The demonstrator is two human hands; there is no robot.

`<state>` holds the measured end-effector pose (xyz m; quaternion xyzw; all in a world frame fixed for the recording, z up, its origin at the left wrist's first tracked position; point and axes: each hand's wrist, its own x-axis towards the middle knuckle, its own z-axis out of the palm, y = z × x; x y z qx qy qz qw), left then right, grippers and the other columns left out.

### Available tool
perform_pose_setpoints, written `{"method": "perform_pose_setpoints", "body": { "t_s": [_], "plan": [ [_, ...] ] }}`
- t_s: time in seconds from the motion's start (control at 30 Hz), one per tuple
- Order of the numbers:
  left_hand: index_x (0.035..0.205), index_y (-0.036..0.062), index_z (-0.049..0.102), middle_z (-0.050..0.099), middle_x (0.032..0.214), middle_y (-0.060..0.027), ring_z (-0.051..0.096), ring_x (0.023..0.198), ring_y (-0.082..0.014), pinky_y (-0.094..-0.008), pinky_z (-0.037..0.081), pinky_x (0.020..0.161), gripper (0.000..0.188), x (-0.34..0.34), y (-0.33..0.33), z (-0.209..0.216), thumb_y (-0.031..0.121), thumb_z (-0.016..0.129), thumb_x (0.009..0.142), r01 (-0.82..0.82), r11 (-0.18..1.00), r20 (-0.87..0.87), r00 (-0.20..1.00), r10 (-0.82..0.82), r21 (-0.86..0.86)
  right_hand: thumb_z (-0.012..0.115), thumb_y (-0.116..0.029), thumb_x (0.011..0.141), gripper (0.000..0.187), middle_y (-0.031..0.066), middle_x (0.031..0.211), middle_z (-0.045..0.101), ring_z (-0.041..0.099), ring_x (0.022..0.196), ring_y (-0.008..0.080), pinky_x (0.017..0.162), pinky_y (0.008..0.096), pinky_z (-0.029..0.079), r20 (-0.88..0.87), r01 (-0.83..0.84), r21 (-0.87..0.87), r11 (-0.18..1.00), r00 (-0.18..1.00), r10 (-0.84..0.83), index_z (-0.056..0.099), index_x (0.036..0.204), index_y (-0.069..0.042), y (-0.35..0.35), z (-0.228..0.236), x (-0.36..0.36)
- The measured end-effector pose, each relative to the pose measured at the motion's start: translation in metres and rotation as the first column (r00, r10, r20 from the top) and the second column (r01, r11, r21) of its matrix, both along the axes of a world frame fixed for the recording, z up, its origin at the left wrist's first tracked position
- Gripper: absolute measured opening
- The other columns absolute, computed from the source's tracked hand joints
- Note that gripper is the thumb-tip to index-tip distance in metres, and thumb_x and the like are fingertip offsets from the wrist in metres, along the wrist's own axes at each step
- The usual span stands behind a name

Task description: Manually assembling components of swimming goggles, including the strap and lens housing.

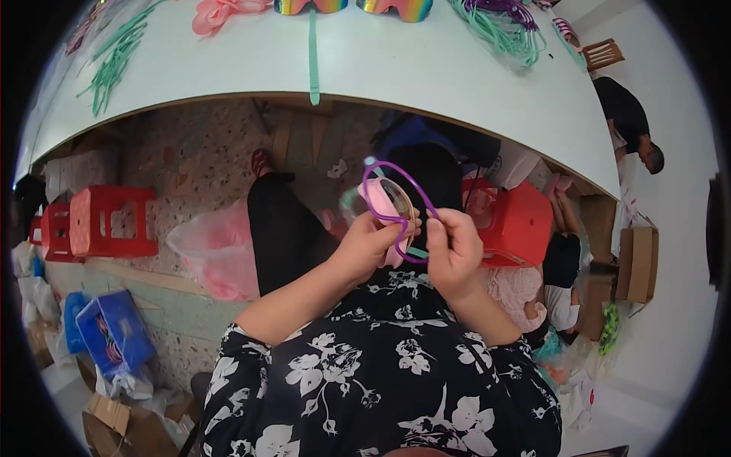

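Pink plastic goggles (377,198) gripped by left hand (367,247); thin purple looped plastic frame (415,183) pinched by right hand (457,247), lying to its left, overlapping goggles; long axis slanted away and leftward.

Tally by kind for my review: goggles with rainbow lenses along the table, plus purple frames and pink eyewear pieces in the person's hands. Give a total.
Goggles with rainbow lenses: 2
Purple frame: 1
Pink eyewear piece: 1
Total: 4
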<state>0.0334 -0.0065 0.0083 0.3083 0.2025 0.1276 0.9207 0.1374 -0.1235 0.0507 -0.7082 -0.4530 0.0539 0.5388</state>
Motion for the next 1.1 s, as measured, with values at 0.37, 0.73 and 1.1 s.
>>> {"method": "perform_pose_setpoints", "body": {
  "t_s": [0.37, 0.73, 1.1],
  "plan": [
    [0.121, 0.0002, 0.060, 0.066, 0.110, -0.0061, 0.064, 0.098, -0.0139, -0.0293, 0.052, 0.085, 0.039, 0.001, -0.018, -0.003, 0.013, 0.073, 0.087, 0.063, 0.979, -0.058, 0.997, -0.053, 0.193, 0.057, -0.008, 0.101, 0.028, 0.0157, 0.103, 0.072, 0.069, 0.086, 0.0158, 0.076, 0.0276, 0.053, -0.083, 0.039, -0.002, 0.999, 0.996, -0.039, 0.063, 0.126, 0.001, -0.017, -0.023, 0.002],
    [0.118, -0.0007, 0.062, 0.068, 0.105, -0.0059, 0.066, 0.093, -0.0137, -0.0275, 0.053, 0.081, 0.033, 0.005, -0.024, 0.006, 0.007, 0.073, 0.088, -0.035, 0.997, 0.013, 0.999, 0.034, 0.070, 0.059, -0.009, 0.100, 0.030, 0.0072, 0.099, 0.070, 0.064, 0.085, 0.0089, 0.075, 0.0227, 0.050, -0.559, 0.014, -0.073, 0.997, 0.828, -0.052, 0.061, 0.128, 0.002, -0.038, -0.037, -0.001],
    [0.124, 0.0008, 0.057, 0.065, 0.118, -0.0105, 0.064, 0.110, -0.0241, -0.0389, 0.052, 0.096, 0.034, 0.025, 0.012, -0.031, 0.013, 0.064, 0.093, -0.228, 0.967, 0.115, 0.970, 0.215, 0.116, 0.066, -0.028, 0.098, 0.032, 0.0078, 0.099, 0.066, 0.062, 0.092, 0.0119, 0.081, 0.0268, 0.049, -0.953, -0.098, 0.045, 0.994, 0.294, 0.073, 0.062, 0.107, 0.002, -0.006, -0.056, 0.005]
  ]
}}
